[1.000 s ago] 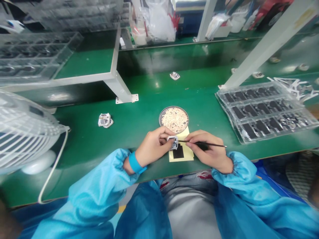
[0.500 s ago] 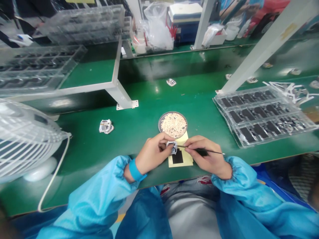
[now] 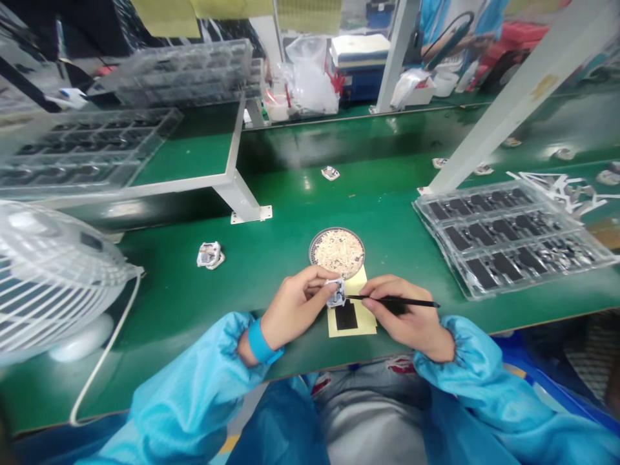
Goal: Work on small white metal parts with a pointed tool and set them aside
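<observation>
1. Your L hand [image 3: 294, 312] pinches a small white-and-blue part [image 3: 336, 294] in its fingertips, forearm angled in from the L
2. Your R hand [image 3: 407, 314] grips a thin black-handled pick [image 3: 402, 301] pen-style, tip right at the part; hands close, not clasped
3. Yellow card [image 3: 361, 329] w/ black square [image 3: 346, 315] just below the part; round dish [image 3: 336, 250] of pale granules just ahead of L hand
4. Clear tray [image 3: 513, 239] of black pieces well R of R hand; white fan [image 3: 48, 278] well L of L hand

Thin black tool [image 3: 402, 301] now level, view tilted higher
</observation>
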### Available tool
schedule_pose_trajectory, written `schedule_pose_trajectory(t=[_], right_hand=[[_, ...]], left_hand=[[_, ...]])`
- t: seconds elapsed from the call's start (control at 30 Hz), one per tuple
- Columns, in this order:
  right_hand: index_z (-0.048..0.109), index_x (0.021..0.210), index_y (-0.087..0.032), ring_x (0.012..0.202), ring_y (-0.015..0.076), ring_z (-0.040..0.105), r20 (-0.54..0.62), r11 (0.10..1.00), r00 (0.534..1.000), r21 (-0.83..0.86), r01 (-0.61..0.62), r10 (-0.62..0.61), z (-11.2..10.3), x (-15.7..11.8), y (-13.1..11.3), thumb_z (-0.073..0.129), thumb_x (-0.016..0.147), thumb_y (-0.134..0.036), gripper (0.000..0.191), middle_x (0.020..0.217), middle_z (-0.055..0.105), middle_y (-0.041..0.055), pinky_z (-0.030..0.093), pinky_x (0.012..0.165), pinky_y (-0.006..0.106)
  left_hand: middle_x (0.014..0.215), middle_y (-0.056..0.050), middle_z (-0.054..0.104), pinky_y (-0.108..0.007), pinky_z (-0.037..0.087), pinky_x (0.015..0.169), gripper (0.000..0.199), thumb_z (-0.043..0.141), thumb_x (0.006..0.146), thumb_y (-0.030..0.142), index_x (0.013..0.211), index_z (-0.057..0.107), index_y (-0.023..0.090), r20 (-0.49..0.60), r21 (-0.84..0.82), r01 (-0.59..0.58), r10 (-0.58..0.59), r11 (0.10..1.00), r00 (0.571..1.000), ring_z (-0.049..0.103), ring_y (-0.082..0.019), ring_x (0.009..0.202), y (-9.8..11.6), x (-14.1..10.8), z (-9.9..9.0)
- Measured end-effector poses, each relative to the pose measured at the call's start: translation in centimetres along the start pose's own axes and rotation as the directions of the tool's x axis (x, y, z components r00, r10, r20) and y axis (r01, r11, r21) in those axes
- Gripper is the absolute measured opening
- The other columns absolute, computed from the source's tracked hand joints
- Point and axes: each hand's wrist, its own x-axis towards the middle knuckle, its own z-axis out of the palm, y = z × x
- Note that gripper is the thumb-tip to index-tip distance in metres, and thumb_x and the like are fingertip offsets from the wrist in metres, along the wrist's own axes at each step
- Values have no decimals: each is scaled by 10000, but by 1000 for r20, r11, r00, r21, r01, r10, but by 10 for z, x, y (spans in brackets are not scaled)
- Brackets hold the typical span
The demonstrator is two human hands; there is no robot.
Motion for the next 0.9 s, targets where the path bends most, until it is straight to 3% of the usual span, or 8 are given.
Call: schedule_pose_trajectory(t=[0.13, 0.5, 0.7, 0.9], right_hand=[[645, 965, -218, 888, 194, 692, 7, 1000, 1000, 11, -29, 29, 1, 0, 1, 728, 812, -43, 247, 945, 717, 45, 568, 790, 342], [625, 879, -211, 927, 184, 708, 75, 956, 966, 142, -257, 249, -9, -2, 4, 716, 871, -134, 120, 980, 740, 43, 563, 831, 339], [639, 967, -225, 922, 191, 706, -41, 993, 994, 70, -93, 96, -6, -4, 2, 740, 835, -86, 217, 965, 737, 43, 571, 820, 342], [662, 1002, -227, 926, 192, 703, -11, 1000, 1000, -30, 6, -6, -2, -4, 4, 768, 806, -70, 272, 986, 736, 46, 578, 828, 344]], left_hand=[[984, -67, 766, -257, 565, 765, 224, 640, 915, 342, 1062, 667, 175, -1, -11, 2, -2, 1000, 1000, 726, -178, 893, 0, 0, 0], [1013, -78, 765, -252, 570, 781, 211, 672, 890, 307, 1038, 670, 156, -8, -80, 2, -3, 997, 1000, 730, -175, 913, -4, 5, -2], [974, -79, 769, -250, 572, 770, 234, 682, 881, 316, 1046, 671, 151, -13, -88, 26, -27, 996, 1000, 733, -173, 885, -4, 6, -2], [960, -85, 771, -248, 574, 761, 249, 692, 873, 331, 1043, 681, 150, -27, -76, 27, -30, 997, 999, 735, -175, 876, -3, 6, -1]])
